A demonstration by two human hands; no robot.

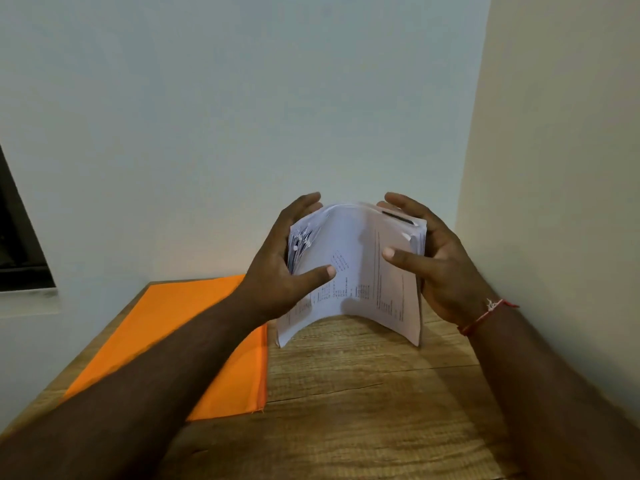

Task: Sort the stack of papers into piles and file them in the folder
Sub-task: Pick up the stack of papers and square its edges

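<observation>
The thick stack of white printed papers [356, 271] stands on edge on the wooden tabletop [363, 410], just right of the flat orange folder [166, 341]. The left hand [280, 271] and right hand [440, 268] each grip a side, thumb in front, fingers behind. Sorting looks unstarted; next, sheets need peeling off into piles. The print is unreadable, and the left forearm hides part of the folder.

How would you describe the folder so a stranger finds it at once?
Start at the wooden table set in the wall corner. On its left side lies the folder, flat. It is the only bright orange thing; the white paper stack beside it is held upright by the left hand and the right hand.
</observation>
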